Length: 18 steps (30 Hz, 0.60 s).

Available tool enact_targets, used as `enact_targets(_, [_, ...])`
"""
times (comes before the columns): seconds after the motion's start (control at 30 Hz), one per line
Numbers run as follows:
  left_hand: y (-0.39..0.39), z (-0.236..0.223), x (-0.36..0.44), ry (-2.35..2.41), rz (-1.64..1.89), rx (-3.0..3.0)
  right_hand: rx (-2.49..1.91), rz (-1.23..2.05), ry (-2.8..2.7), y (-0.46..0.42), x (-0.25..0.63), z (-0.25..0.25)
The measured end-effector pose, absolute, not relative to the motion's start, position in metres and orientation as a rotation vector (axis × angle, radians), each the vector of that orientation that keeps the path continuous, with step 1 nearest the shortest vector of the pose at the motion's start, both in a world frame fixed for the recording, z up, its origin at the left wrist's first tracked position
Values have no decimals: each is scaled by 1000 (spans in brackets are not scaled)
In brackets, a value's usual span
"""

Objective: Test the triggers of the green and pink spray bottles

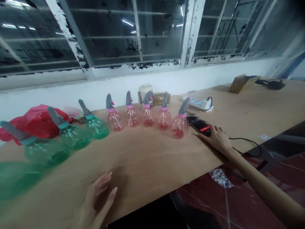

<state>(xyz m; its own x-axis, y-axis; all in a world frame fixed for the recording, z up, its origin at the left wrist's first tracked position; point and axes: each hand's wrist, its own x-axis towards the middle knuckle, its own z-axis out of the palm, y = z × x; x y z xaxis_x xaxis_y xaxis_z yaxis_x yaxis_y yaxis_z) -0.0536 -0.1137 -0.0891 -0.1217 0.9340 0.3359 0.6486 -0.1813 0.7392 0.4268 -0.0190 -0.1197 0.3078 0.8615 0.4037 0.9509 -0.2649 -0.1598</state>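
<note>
My right hand (219, 140) is on the near end of a black phone (201, 126) lying on the table, thumb on one side and fingers on the other. Its screen is lit, with a red band across it. My left hand (101, 195) hovers low over the front of the table, fingers apart and nothing in it. Beside the phone stands a clear pink spray bottle (178, 127) with a grey trigger head. Several more pink ones form a curved row leftward. Green spray bottles (96, 126) continue that curve towards the left edge, the closest being cut off by the frame.
Behind the bottles are a red plastic bag (43, 116), a white tub (145, 88) and a white power strip (199, 103). An open cardboard box (243, 83) stands far right. A black cable (252, 141) hangs over the table's front edge.
</note>
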Motion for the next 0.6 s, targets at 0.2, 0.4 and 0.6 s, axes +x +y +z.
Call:
enact_targets(0.2, [-120, -96, -61, 1760, 1263, 1787, -2224, -348, -1664, -17, 429, -124])
enact_targets(0.4, [-120, -93, -70, 1771, 1250, 1732, -2195, -359, -1677, -21, 425, -124])
enact_targets(0.6, [-114, -92, -84, 1819, 1231, 1669, -2210, -363, -1676, -23, 425, -125])
